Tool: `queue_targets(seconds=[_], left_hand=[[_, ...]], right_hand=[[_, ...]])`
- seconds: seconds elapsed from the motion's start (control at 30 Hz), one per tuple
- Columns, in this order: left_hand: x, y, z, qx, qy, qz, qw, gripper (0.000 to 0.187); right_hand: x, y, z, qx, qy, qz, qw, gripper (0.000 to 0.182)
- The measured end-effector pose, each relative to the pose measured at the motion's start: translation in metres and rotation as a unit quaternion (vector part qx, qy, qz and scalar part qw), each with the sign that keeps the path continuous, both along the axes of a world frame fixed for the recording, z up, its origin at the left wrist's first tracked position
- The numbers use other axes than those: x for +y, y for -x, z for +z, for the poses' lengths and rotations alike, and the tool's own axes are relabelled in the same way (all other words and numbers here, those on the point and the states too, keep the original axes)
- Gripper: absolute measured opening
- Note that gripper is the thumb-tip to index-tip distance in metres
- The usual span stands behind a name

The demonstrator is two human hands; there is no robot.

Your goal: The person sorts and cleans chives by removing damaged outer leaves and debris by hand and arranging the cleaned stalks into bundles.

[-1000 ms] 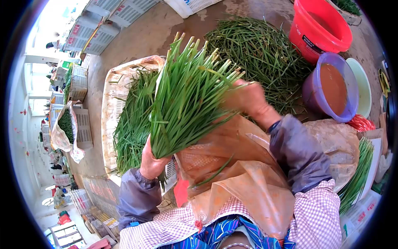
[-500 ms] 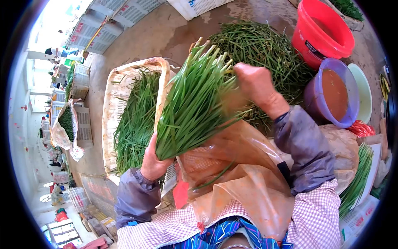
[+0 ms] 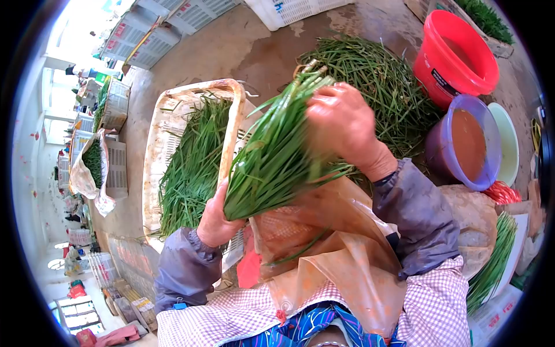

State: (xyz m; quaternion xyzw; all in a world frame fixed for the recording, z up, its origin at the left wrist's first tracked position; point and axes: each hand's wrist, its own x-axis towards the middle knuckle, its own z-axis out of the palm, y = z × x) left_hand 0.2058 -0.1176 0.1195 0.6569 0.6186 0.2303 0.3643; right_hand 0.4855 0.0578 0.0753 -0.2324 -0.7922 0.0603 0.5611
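Observation:
My left hand (image 3: 217,220) is wrapped round the lower, leafy end of a big bunch of long green stalks (image 3: 269,150), which leans up and to the right over my lap. At the bunch's upper right side is my right hand (image 3: 341,121), its fingers curled against the stalks and partly blurred; what they pinch is hidden. Left of the bunch, a dirty white basket (image 3: 151,173) holds more green stalks (image 3: 193,168). Behind my right hand, a loose heap of stalks (image 3: 387,87) lies on the floor. A stained, see-through apron (image 3: 341,254) covers my lap.
To the right stand a red bucket (image 3: 430,63), a purple bucket (image 3: 439,141) of brownish water and a pale green basin (image 3: 507,144). Cut stalks (image 3: 494,260) lie at the lower right. White crates (image 3: 139,37) are at the upper left.
My right hand has moved left and slightly down, from the bunch's right edge onto its side. The bunch looks narrower and tilts a little further right. My left hand keeps its grip.

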Motion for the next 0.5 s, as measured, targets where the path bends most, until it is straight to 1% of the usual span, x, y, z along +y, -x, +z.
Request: queue_targets(seconds=[0.03,0.07,0.1,0.13,0.17,0.2,0.23,0.27,0.3,0.33,0.37,0.43,0.5], left_hand=[[-0.001,0.001,0.001,0.008,-0.003,-0.005,1.000,0.069],[0.000,0.001,0.004,0.015,-0.005,-0.010,1.000,0.073],[0.000,0.000,0.006,0.020,-0.006,-0.015,1.000,0.076],[0.000,0.001,0.005,0.038,-0.020,-0.025,0.999,0.078],[-0.001,0.000,0.007,0.043,-0.014,-0.022,0.999,0.075],[0.000,-0.002,0.011,0.049,-0.010,-0.020,0.999,0.073],[0.002,-0.004,0.012,0.054,-0.007,-0.017,0.998,0.071],[0.003,-0.003,0.011,0.069,-0.021,-0.036,0.997,0.073],[0.005,-0.005,0.013,0.082,-0.016,-0.035,0.996,0.073],[0.006,-0.007,0.016,0.096,-0.012,-0.034,0.995,0.074],[0.008,-0.010,0.020,0.111,-0.006,-0.035,0.993,0.075],[0.009,-0.014,0.027,0.164,0.011,-0.048,0.985,0.080],[0.009,-0.022,0.036,0.199,0.016,-0.053,0.978,0.082]], right_hand=[[0.004,0.002,-0.003,0.106,0.084,0.043,0.990,0.024],[0.004,-0.004,-0.004,0.181,0.205,-0.002,0.962,0.015],[0.011,-0.012,-0.002,0.363,0.380,0.059,0.849,0.007],[0.029,-0.029,-0.009,0.417,0.411,0.061,0.808,0.012],[0.043,-0.050,-0.018,0.359,0.407,0.016,0.840,0.013],[0.051,-0.067,-0.024,0.260,0.370,-0.071,0.889,0.013],[0.043,-0.070,-0.007,0.194,0.359,-0.131,0.904,0.014],[0.032,-0.068,0.009,0.137,0.287,-0.127,0.940,0.017],[0.020,-0.058,0.030,0.080,0.214,-0.121,0.966,0.022],[0.012,-0.051,0.055,-0.023,0.140,-0.061,0.988,0.032],[0.005,-0.041,0.072,-0.125,0.064,0.001,0.990,0.042],[-0.014,-0.015,0.071,-0.239,0.069,0.069,0.966,0.050],[-0.018,0.007,0.047,-0.230,0.001,0.109,0.967,0.041]])
